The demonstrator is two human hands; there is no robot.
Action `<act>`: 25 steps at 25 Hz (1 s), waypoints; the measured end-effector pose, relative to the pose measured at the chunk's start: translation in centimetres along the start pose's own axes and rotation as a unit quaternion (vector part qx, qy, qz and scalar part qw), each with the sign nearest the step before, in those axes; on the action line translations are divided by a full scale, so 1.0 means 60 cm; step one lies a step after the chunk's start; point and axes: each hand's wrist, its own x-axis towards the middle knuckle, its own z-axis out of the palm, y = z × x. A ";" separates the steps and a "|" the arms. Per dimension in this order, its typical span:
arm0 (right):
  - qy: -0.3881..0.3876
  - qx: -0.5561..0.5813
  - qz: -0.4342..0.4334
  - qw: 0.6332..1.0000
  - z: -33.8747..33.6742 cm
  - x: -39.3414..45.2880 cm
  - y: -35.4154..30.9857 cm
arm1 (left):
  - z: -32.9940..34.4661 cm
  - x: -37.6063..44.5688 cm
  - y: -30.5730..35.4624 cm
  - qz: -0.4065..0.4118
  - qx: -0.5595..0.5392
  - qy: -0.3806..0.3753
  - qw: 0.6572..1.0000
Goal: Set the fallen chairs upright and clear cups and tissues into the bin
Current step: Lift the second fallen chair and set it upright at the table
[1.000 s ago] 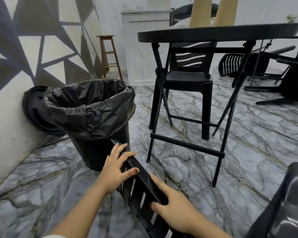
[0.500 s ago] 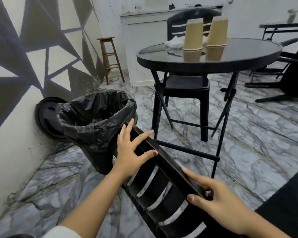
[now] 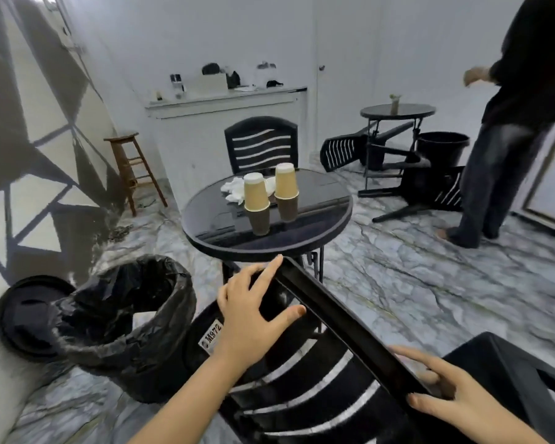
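Observation:
A black slatted chair (image 3: 314,386) is tilted in front of me, its backrest top rail running from upper left to lower right. My left hand (image 3: 253,312) grips the rail's upper end and my right hand (image 3: 442,392) grips its lower end. Just left stands the bin (image 3: 125,331), lined with a black bag. Two upside-down paper cups (image 3: 256,192) (image 3: 285,181) and crumpled white tissues (image 3: 236,189) sit on the round black table (image 3: 318,213). Two more black chairs (image 3: 343,150) (image 3: 430,190) lie fallen at the back right.
A black lid (image 3: 23,318) leans on the wall behind the bin. An upright black chair (image 3: 261,145) stands behind the table. A wooden stool (image 3: 132,168), a second round table (image 3: 398,112), a black bucket (image 3: 442,149) and a standing person (image 3: 507,123) are farther back.
Both hands have lifted the chair's backrest higher and my view has risen, so the tabletop with cups and tissues, the far fallen chairs and the person now show.

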 end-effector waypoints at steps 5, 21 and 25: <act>-0.006 0.024 -0.036 0.999 -0.044 -0.017 -0.089 | -0.003 0.021 0.120 0.032 -0.013 -0.015 0.999; 0.092 -0.003 -0.121 0.988 -0.203 -0.270 -0.150 | -0.048 0.021 0.365 0.188 -0.009 -0.276 0.943; 0.188 -0.014 -0.097 0.977 -0.265 -0.361 -0.146 | -0.010 0.048 0.381 0.179 -0.028 -0.267 0.946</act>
